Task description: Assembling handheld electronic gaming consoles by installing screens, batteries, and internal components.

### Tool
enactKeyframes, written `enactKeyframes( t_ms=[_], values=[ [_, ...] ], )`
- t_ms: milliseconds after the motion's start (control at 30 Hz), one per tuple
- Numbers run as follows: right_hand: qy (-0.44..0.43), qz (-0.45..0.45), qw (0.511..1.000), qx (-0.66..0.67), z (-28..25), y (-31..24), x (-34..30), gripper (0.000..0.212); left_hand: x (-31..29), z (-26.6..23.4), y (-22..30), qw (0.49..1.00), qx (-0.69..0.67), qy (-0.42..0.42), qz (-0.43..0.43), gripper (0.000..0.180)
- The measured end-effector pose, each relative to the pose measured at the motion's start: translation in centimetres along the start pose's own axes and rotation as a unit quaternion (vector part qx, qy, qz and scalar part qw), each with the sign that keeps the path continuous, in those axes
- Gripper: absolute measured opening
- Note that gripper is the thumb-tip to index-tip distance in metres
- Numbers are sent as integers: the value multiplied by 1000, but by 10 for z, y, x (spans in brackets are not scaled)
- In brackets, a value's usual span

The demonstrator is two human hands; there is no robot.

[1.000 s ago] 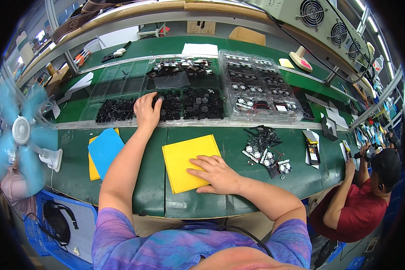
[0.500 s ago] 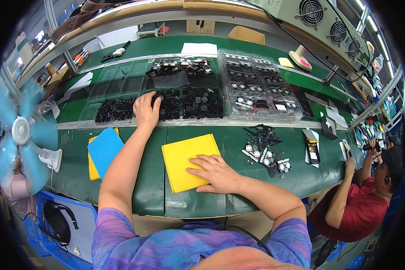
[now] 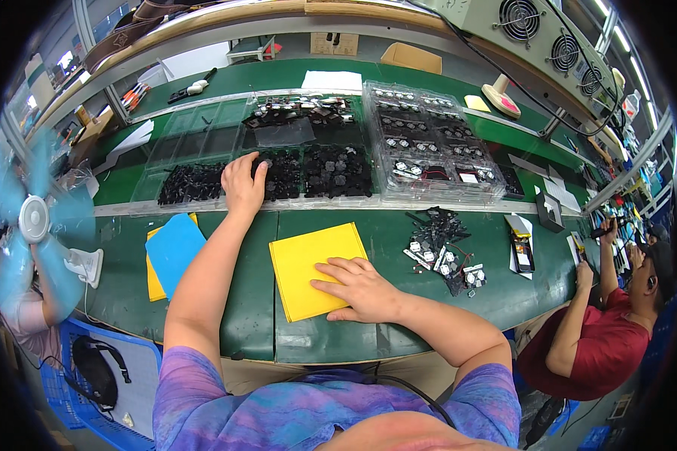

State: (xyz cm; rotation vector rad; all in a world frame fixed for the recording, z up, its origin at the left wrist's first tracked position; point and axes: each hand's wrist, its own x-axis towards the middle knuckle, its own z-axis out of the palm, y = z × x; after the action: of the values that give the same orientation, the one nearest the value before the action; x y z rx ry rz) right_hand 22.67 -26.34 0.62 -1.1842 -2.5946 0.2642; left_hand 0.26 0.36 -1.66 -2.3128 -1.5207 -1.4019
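My right hand [image 3: 361,289] lies flat on a yellow square sheet [image 3: 297,259] with a thin dark border, fingers spread, holding nothing visible. My left hand [image 3: 243,184] reaches to the near row of a clear divided tray [image 3: 144,194]. It rests between a heap of thin black parts [image 3: 192,184] and a compartment of small black pieces [image 3: 282,177]. Its thumb stands apart from the index finger, and the other fingers bend down, their tips partly hidden. Beside it, another compartment holds more black pieces [image 3: 338,169].
A stack of clear trays [image 3: 444,197] with white-and-black modules stands right of centre. Loose black parts and modules [image 3: 444,252] lie on the green bench. Blue [image 3: 174,252] and yellow sheets lie left, near a spinning fan [image 3: 34,219]. A person in red [image 3: 602,338] works at right.
My two hands stay in place, apart from a very slight shift of the view. At right, the person in red has moved a raised hand and the dark tool in it.
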Motion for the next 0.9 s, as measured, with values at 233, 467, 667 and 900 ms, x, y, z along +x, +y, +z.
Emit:
enactKeyframes(
  t_ms=[233,467,667,900],
  values=[
    [-3,5,1000,2,-2,0,1,69,1,1,1,1000,-14,6,-6,38],
    [-3,3,1000,2,-2,-2,0,69,-1,1,0,1000,-16,14,-16,41],
    [0,0,1000,4,-1,-4,-1,69,-3,4,-9,999,-38,16,-7,49],
    [7,3,1000,5,-1,3,0,69,2,5,-2,999,-43,7,-29,64]
  ],
)
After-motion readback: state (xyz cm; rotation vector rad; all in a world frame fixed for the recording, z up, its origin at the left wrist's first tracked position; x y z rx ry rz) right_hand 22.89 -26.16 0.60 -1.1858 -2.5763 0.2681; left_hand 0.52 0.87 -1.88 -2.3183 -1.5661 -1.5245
